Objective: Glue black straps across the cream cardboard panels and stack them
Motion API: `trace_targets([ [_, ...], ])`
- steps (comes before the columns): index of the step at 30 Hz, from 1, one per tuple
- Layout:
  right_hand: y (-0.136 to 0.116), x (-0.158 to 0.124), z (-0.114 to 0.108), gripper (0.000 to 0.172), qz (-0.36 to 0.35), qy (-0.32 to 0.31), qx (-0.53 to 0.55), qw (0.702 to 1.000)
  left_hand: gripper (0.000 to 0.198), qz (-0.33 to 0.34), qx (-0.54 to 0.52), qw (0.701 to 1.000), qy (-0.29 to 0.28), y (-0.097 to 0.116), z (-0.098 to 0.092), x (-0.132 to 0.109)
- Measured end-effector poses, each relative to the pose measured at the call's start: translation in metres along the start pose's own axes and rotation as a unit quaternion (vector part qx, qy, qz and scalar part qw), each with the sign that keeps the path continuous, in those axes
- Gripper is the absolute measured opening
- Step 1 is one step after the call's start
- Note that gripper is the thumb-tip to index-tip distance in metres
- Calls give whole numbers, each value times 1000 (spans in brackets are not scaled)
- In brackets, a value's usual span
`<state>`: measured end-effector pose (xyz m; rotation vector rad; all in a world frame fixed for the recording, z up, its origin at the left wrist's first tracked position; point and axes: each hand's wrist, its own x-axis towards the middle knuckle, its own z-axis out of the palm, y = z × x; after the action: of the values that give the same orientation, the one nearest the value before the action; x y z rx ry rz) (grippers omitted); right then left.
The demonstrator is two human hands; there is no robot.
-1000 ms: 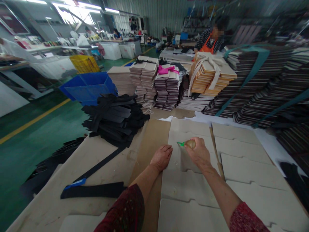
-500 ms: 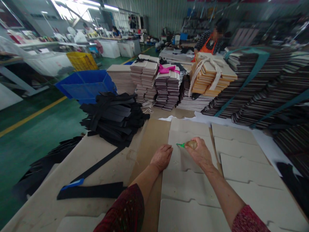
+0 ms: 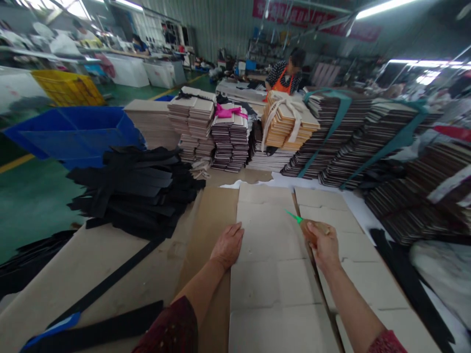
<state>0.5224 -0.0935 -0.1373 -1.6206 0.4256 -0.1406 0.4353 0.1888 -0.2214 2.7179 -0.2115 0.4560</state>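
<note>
My right hand is wrapped round a small brownish squeeze bottle with a thin green nozzle. The nozzle points up and left, over the right side of a beige panel. Whether its tip touches the panel I cannot tell. Flat against the left edge of that panel rests my left hand, fingers stretched out and holding nothing. The beige panels overlap in a column in front of me, and a second column of panels lies to the right, past a narrow gap.
Black strips are heaped at left, near a blue-handled tool. Behind stand stacked boards, a tied bundle and dark strapped stacks. A blue crate is at far left. A person in an orange apron works beyond.
The view has swung right. My right hand has carried the bottle from the panel's middle toward its right edge, and the nozzle is tilted further upward. My left hand stays at the panel's left edge.
</note>
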Motion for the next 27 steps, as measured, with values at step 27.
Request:
trace_targets([
  [27, 10, 45, -23, 43, -202, -102, -320, 920, 28, 15, 16, 999, 24, -2, 3, 1],
])
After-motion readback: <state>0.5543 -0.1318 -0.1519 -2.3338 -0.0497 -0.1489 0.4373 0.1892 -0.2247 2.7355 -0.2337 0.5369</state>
